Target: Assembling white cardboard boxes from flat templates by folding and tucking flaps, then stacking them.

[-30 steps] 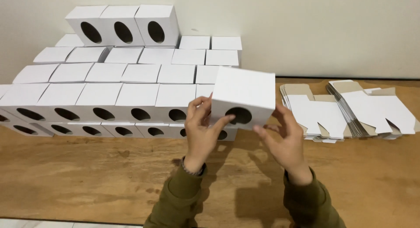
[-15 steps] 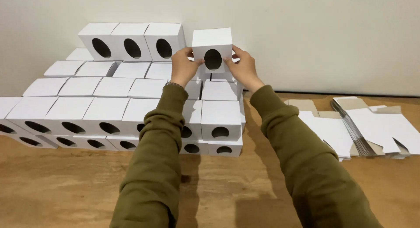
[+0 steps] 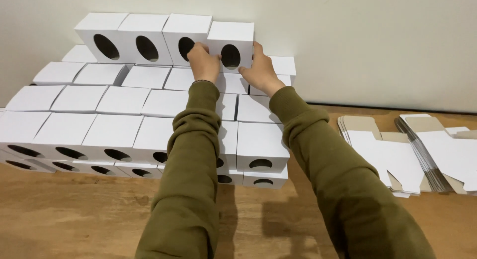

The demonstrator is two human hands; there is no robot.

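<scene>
Our sleeves [image 3: 191, 154] hid parts of several stacked boxes [image 3: 261, 147]; the flat cardboard blanks [image 3: 437, 154] ran off the right edge, the near-left boxes off the left.

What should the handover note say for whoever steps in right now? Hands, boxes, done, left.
Left hand and right hand both grip the fourth box at the right end of the top row, against the wall.
Done: stepped stack of folded white boxes with oval holes; top row has three boxes plus this one.
Left: two piles of flat blanks on the wooden table, to the right, unfolded.
</scene>
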